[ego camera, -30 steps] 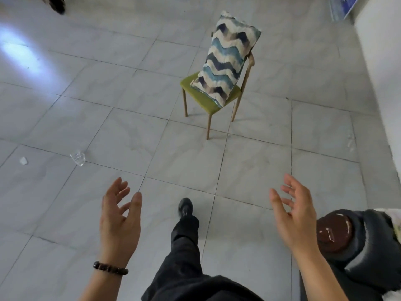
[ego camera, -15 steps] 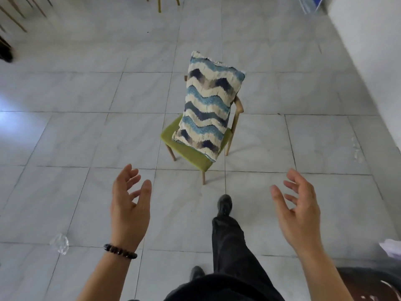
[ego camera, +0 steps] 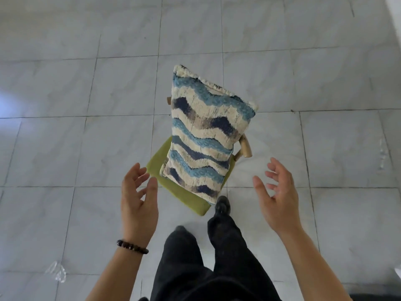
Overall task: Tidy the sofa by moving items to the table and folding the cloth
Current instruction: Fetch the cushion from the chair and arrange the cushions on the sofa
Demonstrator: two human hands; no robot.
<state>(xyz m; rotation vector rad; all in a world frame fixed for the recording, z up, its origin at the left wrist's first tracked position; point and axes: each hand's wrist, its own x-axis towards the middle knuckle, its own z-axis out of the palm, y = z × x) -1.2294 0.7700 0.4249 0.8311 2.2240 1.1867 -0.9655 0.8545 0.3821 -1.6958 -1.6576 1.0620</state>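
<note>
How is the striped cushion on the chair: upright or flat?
Upright, tilted back: the cushion stands on its lower edge on the green seat, leaning against the chair back.

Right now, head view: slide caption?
Open left hand and right hand flank a wave-patterned cushion propped on a green chair.

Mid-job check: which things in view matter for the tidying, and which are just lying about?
Job, likely: patterned pillow, leaning on the green chair; left hand and right hand, both open on either side of it.
Lying about: crumpled clear plastic on the tiled floor.
</note>
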